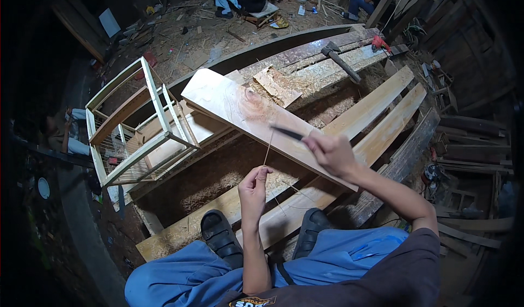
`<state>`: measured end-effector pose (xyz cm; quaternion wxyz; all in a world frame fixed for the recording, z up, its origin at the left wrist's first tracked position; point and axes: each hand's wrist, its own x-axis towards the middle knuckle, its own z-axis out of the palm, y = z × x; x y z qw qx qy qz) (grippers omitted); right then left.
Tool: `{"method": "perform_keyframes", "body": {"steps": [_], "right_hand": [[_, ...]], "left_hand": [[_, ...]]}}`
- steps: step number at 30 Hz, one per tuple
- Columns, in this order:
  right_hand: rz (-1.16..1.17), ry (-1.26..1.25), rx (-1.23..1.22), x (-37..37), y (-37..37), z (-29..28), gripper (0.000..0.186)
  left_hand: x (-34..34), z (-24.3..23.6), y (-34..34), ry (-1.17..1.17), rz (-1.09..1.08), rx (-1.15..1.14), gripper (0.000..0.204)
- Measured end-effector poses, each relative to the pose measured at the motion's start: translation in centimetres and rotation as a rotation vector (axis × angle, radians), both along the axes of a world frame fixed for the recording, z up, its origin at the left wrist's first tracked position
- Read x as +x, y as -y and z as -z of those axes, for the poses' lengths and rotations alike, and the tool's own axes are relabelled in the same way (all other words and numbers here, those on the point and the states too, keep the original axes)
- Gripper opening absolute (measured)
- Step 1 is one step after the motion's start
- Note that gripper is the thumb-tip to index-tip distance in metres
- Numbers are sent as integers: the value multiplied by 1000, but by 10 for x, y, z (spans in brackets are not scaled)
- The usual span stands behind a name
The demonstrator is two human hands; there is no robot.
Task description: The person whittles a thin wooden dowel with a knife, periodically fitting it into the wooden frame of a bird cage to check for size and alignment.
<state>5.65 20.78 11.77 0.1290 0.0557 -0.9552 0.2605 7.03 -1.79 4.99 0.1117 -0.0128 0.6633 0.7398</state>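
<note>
Pinched between the fingertips of my left hand (pixel 254 187) is a thin wooden stick (pixel 268 151), slanting up over the near edge of a broad pale board (pixel 224 96). My right hand (pixel 330 153) is closed round a knife (pixel 287 133); its handle is hidden in the fist. The dark blade points left over the board, its tip close to the stick's upper end. Whether blade and stick touch, I cannot tell. Right of my left hand, a few more thin sticks (pixel 297 192) lie across a plank.
A wooden-framed cage (pixel 144 159) with thin bars stands at the left. Beyond the board lie a hammer (pixel 341 61), a red tool (pixel 380 43) and a rough wood piece (pixel 277 86). Long planks (pixel 376 102) have dark gaps between them. Other people sit farther off.
</note>
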Motion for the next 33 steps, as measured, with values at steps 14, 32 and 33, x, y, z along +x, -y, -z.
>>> {"method": "perform_keyframes", "body": {"steps": [14, 32, 33], "right_hand": [[199, 77, -152, -35, -29, -16, 40], [182, 290, -86, -12, -14, 13, 35], [194, 240, -149, -15, -18, 12, 36]], "left_hand": [[5, 0, 5, 78, 211, -33, 29], [9, 2, -5, -4, 215, 39, 25], [9, 3, -3, 35, 223, 35, 26]]}}
